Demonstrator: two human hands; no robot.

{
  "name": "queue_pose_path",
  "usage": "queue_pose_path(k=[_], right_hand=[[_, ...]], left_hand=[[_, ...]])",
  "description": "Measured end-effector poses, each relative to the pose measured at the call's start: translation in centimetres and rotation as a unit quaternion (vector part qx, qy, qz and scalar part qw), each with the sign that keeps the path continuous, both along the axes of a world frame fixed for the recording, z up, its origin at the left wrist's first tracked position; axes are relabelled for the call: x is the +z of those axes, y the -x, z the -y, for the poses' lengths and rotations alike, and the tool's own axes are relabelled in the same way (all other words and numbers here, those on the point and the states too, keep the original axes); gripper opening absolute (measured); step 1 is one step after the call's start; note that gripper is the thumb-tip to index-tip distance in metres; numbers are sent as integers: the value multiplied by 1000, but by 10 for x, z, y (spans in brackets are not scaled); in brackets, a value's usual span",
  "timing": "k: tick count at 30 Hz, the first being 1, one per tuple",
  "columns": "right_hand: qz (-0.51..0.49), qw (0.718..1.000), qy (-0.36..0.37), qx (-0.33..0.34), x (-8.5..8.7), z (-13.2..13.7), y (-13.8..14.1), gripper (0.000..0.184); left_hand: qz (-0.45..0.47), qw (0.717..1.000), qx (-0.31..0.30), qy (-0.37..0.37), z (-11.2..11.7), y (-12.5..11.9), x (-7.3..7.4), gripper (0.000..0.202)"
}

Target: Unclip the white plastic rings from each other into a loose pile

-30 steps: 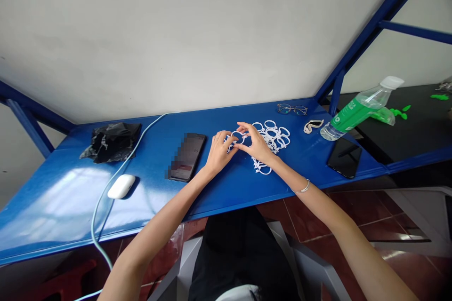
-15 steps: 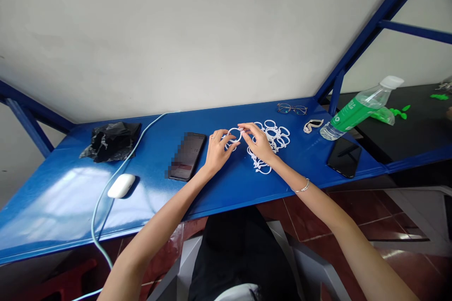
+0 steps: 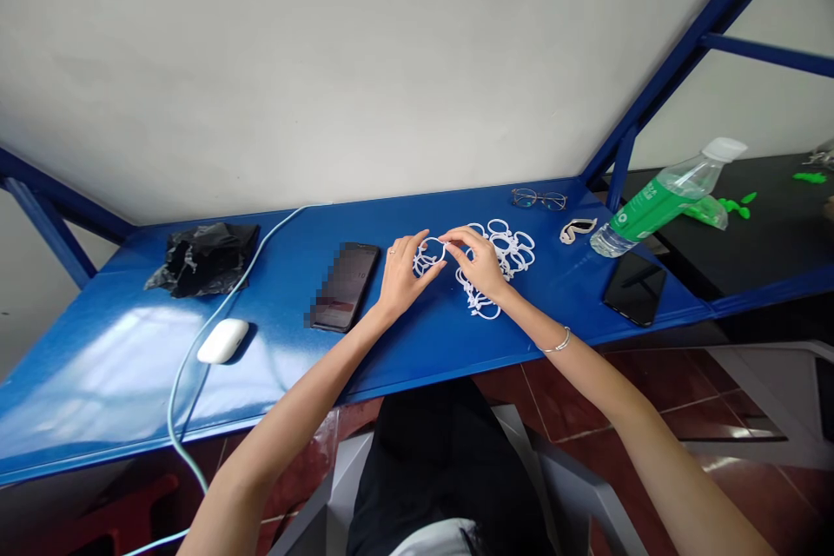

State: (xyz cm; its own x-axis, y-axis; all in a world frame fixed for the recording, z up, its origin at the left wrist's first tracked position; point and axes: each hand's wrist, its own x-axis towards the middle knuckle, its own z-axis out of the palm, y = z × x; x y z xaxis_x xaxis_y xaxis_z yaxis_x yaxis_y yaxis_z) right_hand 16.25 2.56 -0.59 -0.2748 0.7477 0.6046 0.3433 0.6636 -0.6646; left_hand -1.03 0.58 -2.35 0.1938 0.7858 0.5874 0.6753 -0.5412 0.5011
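Between my two hands is a thin white ring point(image 3: 434, 240), held just above the blue table. My left hand point(image 3: 402, 272) curves around its left side, with the thumb low and the index finger at the top. The thumb and fingertips of my right hand point(image 3: 480, 264) pinch the ring's right edge, where a small joint seems to sit. Other white rings point(image 3: 423, 263) show behind the held one, close to my left fingers. A heap of similar white rings point(image 3: 500, 245) with small knobs lies beside and beneath my right hand, partly hidden by it.
A phone point(image 3: 348, 282) lies left of my hands, beyond it a white case point(image 3: 222, 341), a cable point(image 3: 195, 356) and a black plastic bag point(image 3: 205, 259). Glasses point(image 3: 539, 199), a cream-coloured clip point(image 3: 577, 230), a bottle point(image 3: 658, 204) and a second phone point(image 3: 635, 288) are on the right.
The index finger of my left hand has straightened and lifted slightly along the ring. The held ring has tilted a little, while my right hand stays nearly in place.
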Motion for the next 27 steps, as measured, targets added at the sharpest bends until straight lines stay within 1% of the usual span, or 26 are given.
queue_pose_path(k=[3,6,12,18,22,27], right_hand=[[8,1000,5,-2,0,0,0,25],[14,1000,13,-4,0,0,0,26],[-4,1000,17,5,1,1,0,24],[14,1000,22,-1,-1,0,0,27],[3,1000,27,-1,-1,1,0,26],[-13,999,34,-2,-1,1,1,24]], left_hand=[[-9,1000,-5,8,-1,0,-1,43],[-11,1000,-6,13,-3,1,-2,41],[2,1000,-15,-13,-4,1,-4,38],[-1,1000,-9,-7,-3,1,-2,37],[-2,1000,-6,-1,-3,0,-1,36],[12,1000,-16,-21,-2,1,-1,35]])
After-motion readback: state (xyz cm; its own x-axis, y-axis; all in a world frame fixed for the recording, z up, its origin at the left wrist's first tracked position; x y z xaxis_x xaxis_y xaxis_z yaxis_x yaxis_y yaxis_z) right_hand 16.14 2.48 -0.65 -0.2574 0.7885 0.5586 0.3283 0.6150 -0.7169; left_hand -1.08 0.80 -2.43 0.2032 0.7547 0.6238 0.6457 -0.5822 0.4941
